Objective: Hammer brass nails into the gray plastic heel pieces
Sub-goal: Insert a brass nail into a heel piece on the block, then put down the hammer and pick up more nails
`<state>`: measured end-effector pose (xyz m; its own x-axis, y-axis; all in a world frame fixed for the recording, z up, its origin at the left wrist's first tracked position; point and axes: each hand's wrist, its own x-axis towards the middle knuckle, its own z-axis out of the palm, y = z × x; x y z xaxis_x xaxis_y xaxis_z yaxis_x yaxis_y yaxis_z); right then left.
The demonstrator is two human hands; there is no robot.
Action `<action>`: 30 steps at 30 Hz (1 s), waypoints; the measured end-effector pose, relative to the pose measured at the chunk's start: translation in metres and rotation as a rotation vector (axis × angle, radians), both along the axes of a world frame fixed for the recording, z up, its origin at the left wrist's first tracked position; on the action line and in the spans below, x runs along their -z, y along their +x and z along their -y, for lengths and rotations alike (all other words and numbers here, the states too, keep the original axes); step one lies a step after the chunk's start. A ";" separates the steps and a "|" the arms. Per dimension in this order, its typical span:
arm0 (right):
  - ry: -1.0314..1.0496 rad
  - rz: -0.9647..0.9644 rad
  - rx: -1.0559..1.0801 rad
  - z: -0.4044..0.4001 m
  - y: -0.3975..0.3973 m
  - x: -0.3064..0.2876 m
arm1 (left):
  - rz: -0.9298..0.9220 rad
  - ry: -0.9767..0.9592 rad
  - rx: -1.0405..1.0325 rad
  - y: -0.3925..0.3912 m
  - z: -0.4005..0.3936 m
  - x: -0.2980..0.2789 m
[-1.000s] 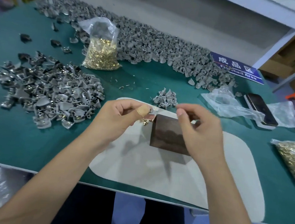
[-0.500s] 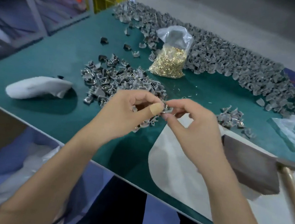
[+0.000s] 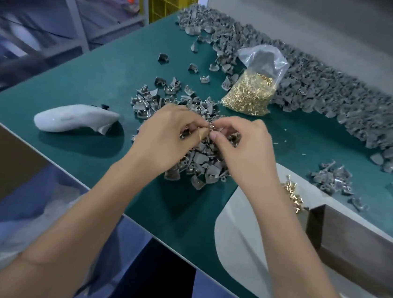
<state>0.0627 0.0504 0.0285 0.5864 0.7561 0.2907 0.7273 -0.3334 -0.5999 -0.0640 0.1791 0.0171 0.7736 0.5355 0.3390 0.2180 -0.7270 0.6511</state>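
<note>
My left hand (image 3: 165, 135) and my right hand (image 3: 242, 146) meet above a pile of gray plastic heel pieces (image 3: 199, 159) on the green table. Between their fingertips both pinch one small gray heel piece (image 3: 211, 127) with a bit of brass on it. A bandage wraps my left thumb. A clear bag of brass nails (image 3: 250, 93) stands behind the pile. A few loose brass nails (image 3: 293, 196) lie on the white mat (image 3: 238, 227) at the right. A dark brown block (image 3: 355, 250) rests on that mat. No hammer shows.
A long heap of gray heel pieces (image 3: 332, 90) runs along the table's far edge, with a small cluster (image 3: 334, 179) at the right. A white handheld device (image 3: 73, 121) lies at the left. The table's near edge (image 3: 66, 168) runs diagonally; shelving and crates stand beyond.
The view has swung left. Both hands, still pinching the small piece, have moved from above the mat and block to above the left pile of heel pieces.
</note>
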 end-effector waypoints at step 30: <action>0.017 -0.093 0.324 0.178 0.095 0.010 | -0.410 0.178 0.513 0.135 0.100 -0.006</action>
<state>0.1573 -0.1272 0.0187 0.8202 0.5215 0.2354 0.5269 -0.5280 -0.6661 0.0714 0.0796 0.0235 0.9995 0.0292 0.0134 0.0200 -0.8927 0.4501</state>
